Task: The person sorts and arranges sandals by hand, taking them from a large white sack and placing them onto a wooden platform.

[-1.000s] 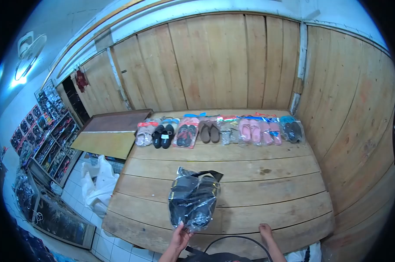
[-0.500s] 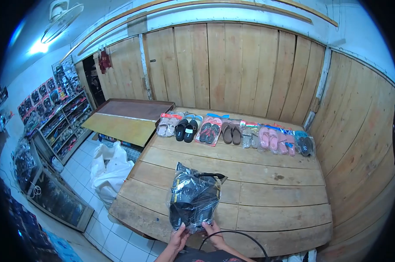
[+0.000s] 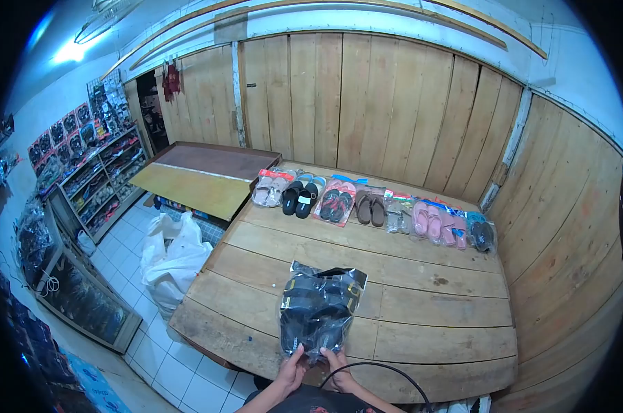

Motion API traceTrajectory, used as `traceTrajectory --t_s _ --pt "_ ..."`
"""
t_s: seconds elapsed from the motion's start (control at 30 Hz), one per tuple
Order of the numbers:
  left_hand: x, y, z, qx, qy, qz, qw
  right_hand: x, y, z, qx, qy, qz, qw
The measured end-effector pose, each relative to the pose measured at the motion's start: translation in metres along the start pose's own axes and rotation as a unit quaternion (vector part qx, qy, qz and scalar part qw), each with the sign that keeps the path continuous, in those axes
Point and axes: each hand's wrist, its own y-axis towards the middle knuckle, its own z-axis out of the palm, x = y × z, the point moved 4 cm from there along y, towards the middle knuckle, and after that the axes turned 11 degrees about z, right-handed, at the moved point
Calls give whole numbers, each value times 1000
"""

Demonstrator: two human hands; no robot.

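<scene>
A pair of black sandals [image 3: 316,310] with yellowish buckles, sealed in a clear plastic bag, is at the near side of the wooden table [image 3: 421,310]. My left hand [image 3: 293,368] pinches the lower left end of the bag, thumb on top. The lower right end is gripped the same way by my right hand [image 3: 335,361]. The sandals' toe ends lie nearest my fingers, and the strapped ends point away from me. A black cable [image 3: 387,367] curves past my right wrist.
Along the table's far side runs a row of bagged footwear, including black sandals [image 3: 301,198], brown sandals [image 3: 370,208] and pink slippers [image 3: 427,220]. A white sack [image 3: 170,258] stands on the tiled floor at left. Shelves [image 3: 105,180] line the left wall.
The bagged sandals have moved slightly right in view and turned, so both sandals and their buckles show more clearly. Both hands keep hold, and the head view has shifted a little.
</scene>
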Motion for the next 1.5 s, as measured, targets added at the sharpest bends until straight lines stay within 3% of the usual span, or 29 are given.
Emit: traceTrajectory --t_s 0.1,0.3,0.57,0.7,0.77,0.87,1.0,1.17,1.37,1.5 --pt "-27 12 -10 -24 45 -24 998 -18 28 21 20 77 66 995" --pt "-100 65 -82 -37 84 -35 995 -57 91 105 23 141 72 987" --pt "-213 137 -165 -57 96 -64 992 -122 189 205 19 138 108 984" --pt "-236 193 -205 -76 82 -95 989 -132 245 229 -6 41 118 992" --pt "-247 228 -216 -76 83 -98 989 -121 275 240 -45 -141 89 985" --pt "-259 292 -231 -65 71 -85 992 -116 341 243 -62 -245 46 967" --pt "-281 384 -230 -47 72 -94 992 -102 428 260 -62 -216 102 969" --pt "-289 518 -223 -8 86 -86 993 -78 550 266 -119 -175 4 977" --pt "-293 658 -208 -6 104 -96 990 -46 676 255 -181 -181 -30 966" --pt "-285 733 -215 -34 146 -56 987 -33 740 247 -195 -176 -34 964"
